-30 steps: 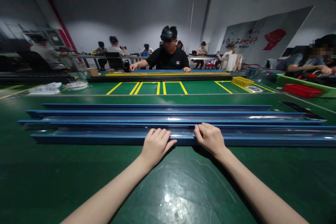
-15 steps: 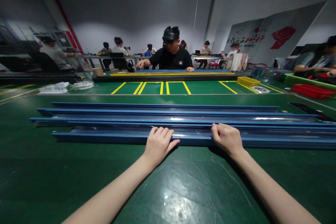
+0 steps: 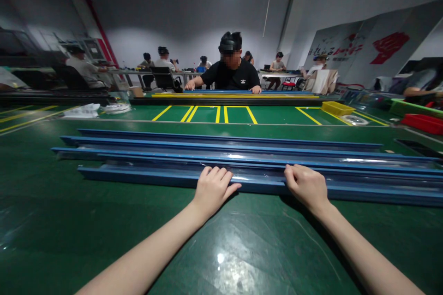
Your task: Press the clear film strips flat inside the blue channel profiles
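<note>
Front blue channel (image 3: 138,178) is lying flat on the green table (image 3: 104,239), directly under both hands, open side facing up, long axis running left-right across the view and slanting slightly, right part coming a bit nearer the wearer; left end is showing, right end is running out of frame. Left hand (image 3: 212,190) is resting over the near wall, fingers reaching over the edge into the trough, thumb sticking out sideways toward the right hand; cannot tell if it is pinching the wall or only pressing. Right hand (image 3: 308,186) is curling fist-like over the same wall, fingertips hiding, so cannot tell whether it is grasping the edge, the clear film (image 3: 258,176) or nothing. Left hand is sitting nearer the visible left end, right hand is sitting farther along the same axis, a bare stretch of channel and shiny film lying between them. Key relation: both hands are lining up along the length, forearms coming in from the near side at an angle, not at either end. More blue channels (image 3: 173,149) are lying just beyond, roughly parallel; farther off, a person in black (image 3: 238,76) is working behind a yellow strip (image 3: 238,96)
</note>
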A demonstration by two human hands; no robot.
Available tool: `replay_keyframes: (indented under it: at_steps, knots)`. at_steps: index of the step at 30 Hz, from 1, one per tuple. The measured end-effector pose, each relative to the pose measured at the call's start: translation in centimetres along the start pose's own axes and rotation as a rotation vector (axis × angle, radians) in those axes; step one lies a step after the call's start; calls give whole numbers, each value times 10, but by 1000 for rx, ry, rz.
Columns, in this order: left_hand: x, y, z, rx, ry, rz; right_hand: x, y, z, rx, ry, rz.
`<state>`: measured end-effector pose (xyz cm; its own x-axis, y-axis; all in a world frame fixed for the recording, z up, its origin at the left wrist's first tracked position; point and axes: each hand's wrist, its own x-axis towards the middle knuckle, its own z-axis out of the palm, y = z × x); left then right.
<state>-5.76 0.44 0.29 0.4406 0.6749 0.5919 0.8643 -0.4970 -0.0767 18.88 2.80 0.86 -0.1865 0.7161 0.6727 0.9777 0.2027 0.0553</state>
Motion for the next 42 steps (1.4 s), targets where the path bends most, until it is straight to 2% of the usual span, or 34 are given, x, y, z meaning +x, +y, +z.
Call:
replay_keyframes:
  at_steps: [42]
  knots:
    - [-1,0,1,52,25,-24,-1,1,2,54,-37,-9]
